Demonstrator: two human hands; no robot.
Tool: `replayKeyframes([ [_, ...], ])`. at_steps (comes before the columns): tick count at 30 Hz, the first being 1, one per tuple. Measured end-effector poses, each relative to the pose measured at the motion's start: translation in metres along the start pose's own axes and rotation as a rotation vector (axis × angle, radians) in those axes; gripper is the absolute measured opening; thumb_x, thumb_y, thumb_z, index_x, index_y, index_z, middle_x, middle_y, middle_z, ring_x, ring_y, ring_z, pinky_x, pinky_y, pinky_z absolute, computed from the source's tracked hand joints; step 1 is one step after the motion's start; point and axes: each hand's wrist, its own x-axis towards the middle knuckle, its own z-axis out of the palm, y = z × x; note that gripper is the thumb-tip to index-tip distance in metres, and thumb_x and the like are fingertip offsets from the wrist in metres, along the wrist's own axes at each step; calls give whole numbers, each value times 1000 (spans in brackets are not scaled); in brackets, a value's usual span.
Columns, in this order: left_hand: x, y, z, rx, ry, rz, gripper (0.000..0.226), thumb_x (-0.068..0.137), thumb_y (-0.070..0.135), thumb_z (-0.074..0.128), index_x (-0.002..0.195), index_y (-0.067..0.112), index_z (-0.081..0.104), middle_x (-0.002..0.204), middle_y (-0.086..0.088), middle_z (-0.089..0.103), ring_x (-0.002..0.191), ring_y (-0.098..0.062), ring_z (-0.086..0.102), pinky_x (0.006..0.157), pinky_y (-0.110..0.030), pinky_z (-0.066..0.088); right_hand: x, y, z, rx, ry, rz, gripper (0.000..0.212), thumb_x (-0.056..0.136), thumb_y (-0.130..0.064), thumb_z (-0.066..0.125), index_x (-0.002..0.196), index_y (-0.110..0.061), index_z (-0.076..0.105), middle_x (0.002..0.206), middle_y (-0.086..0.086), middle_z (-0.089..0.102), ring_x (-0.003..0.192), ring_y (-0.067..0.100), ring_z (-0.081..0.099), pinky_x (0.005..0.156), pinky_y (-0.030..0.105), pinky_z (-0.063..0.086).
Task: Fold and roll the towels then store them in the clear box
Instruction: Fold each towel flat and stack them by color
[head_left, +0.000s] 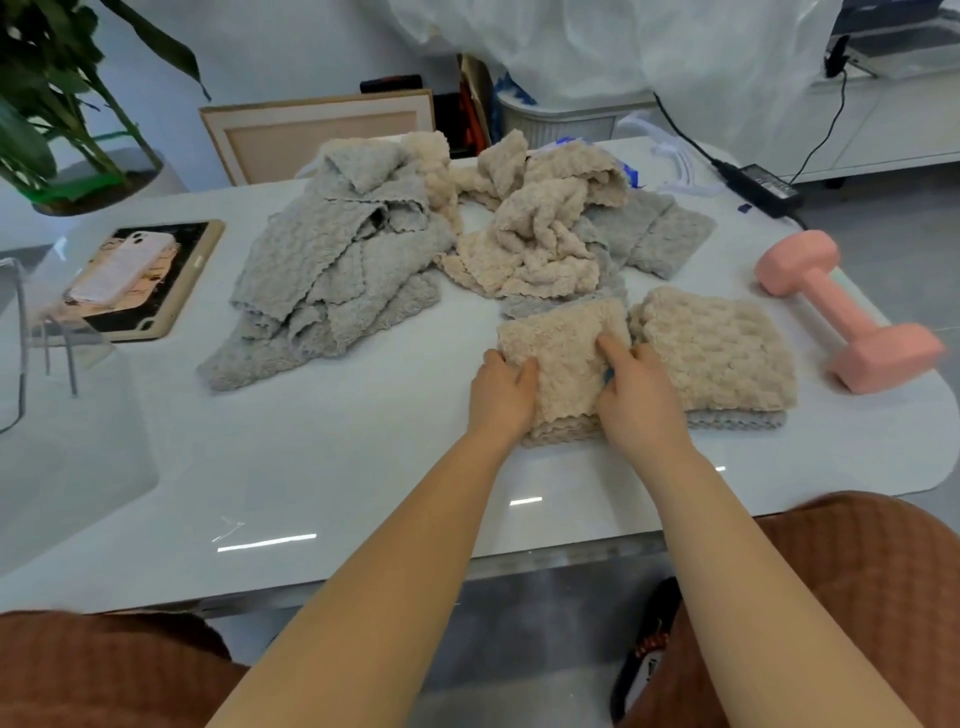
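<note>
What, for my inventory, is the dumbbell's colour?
The dumbbell is pink, clearest in the head view.

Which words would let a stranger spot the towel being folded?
On the white table, look left of the pink dumbbell. Past the folded stack lies the beige towel; only it has the left hand and right hand holding it.

Left hand (501, 395), right hand (641, 397) on towel (563, 353)
</note>
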Motion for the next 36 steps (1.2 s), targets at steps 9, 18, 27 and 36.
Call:
replayKeyframes([
  [9,8,-24,-37,45,141,120,24,92,24,59,108,7,63,109,-8,57,96,-21,59,85,-24,43,-9,-22,-11,-348,-60,90,43,87,-7,44,130,-11,43,134,21,35,111,38,44,70,39,40],
  [18,39,-86,-135,422,319,84,43,87,9,52,129,12,50,138,-13,38,128,-31,34,102,-43,35,-17,-87,40,-229,-52,-407,34,83,-3,47,114,-9,62,120,10,52,109,32,47,83,39,38],
  [27,45,-93,-139,200,382,132,24,91,17,56,113,15,66,121,-6,60,119,-29,46,99,-40,32,-17,-64,53,-344,-181,-249,23,83,-3,42,101,-7,56,112,7,52,101,29,50,72,30,23],
  [36,-68,-140,-131,422,227,556,7,86,15,60,91,19,58,84,5,57,74,-16,55,60,-22,35,-21,-100,63,-126,-175,-500,56,88,-3,48,141,-18,38,141,6,37,117,28,43,83,41,48],
])
